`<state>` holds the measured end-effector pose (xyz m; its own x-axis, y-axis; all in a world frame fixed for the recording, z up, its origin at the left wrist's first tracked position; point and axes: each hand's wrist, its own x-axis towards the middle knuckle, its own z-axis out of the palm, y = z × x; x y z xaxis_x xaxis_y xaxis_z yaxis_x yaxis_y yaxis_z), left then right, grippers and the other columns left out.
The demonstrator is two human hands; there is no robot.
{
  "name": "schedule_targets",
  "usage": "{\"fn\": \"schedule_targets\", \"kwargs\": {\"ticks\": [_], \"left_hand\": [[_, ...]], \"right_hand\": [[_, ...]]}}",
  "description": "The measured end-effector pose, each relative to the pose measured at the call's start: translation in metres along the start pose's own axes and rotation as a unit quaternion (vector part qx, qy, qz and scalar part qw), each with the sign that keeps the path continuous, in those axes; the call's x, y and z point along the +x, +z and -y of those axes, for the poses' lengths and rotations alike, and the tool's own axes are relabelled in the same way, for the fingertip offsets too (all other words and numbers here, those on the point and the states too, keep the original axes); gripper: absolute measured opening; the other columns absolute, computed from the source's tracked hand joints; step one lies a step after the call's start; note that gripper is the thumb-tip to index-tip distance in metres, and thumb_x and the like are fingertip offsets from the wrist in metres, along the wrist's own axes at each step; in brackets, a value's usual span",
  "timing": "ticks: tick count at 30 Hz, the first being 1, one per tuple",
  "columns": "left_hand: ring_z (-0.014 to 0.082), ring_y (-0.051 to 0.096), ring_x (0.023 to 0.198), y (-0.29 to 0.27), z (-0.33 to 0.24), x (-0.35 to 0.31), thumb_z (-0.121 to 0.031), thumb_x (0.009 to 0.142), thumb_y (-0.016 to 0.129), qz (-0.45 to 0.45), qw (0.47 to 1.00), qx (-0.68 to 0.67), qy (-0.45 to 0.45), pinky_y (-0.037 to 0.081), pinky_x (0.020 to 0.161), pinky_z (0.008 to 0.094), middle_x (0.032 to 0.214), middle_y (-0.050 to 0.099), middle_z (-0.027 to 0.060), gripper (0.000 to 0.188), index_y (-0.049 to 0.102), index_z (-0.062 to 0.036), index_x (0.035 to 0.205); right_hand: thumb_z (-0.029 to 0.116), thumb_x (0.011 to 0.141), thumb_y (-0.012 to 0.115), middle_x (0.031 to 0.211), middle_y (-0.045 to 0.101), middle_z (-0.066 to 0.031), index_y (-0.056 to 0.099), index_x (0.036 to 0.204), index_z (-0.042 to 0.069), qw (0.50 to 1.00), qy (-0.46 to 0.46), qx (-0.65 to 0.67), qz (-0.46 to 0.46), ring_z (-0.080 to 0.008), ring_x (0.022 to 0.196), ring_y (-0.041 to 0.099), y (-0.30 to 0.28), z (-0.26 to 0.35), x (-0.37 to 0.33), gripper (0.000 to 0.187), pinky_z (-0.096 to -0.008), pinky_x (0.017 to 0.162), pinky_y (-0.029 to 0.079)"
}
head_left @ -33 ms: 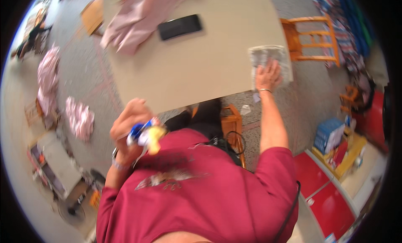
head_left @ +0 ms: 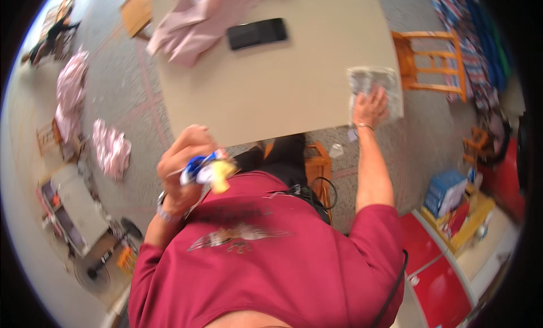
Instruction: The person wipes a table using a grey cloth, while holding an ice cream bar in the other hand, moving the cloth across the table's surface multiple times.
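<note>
Left hand (head_left: 182,163), grip curled around a crumpled blue, white and yellow bundle (head_left: 219,178) — gathered, beyond the beige counter's (head_left: 271,99) near edge. Right hand (head_left: 371,106), grip spread on a greyish-white rectangular cloth (head_left: 367,76). Flat black phone (head_left: 258,34), rumpled pink fabric (head_left: 189,29) — not picked up.

- gray speckled floor (head_left: 127,96) with faint reddish lines
- beige counter (head_left: 271,90), upper middle
- orange-brown wooden chair (head_left: 405,62) just beside the counter's right edge
- glossy red cabinet doors (head_left: 444,288), lower right
- fan (head_left: 94,272), lower left
</note>
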<state>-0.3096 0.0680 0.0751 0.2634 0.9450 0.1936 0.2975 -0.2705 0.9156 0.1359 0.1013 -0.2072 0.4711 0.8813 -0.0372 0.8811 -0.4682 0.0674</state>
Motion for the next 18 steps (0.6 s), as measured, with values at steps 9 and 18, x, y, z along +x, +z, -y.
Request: {"fn": "schedule_targets", "kwargs": {"ticks": [9, 18], "left_hand": [[0.0228, 0.065, 0.084, -0.007, -0.002, -0.003, -0.011, 0.077, 0.077, -0.061, 0.996, -0.011, 0.069, 0.045, 0.097, 0.047, 0.093, 0.071, 0.0093, 0.019, 0.074, -0.0029, 0.094], [0.0153, 0.065, 0.087, -0.055, -0.07, -0.018, -0.016, 0.076, 0.082, -0.071, 0.977, 0.088, 0.179, 0.04, 0.104, 0.0477, 0.095, 0.07, -0.0011, 0.014, 0.077, -0.0155, 0.089]], "right_hand": [[0.048, 0.1, 0.046, 0.167, 0.024, -0.0067, 0.024, 0.162, 0.024, 0.974, -0.198, 0.041, -0.101, -0.031, 0.154, 0.02, 0.002, 0.09, -0.065, 0.069, -0.0646, 0.12, 0.014], [0.045, 0.094, 0.054, 0.166, 0.023, -0.0083, 0.033, 0.159, 0.019, 0.947, -0.304, 0.069, -0.084, -0.0328, 0.154, 0.019, -0.011, 0.154, -0.103, 0.072, -0.0641, 0.121, 0.01]]}}
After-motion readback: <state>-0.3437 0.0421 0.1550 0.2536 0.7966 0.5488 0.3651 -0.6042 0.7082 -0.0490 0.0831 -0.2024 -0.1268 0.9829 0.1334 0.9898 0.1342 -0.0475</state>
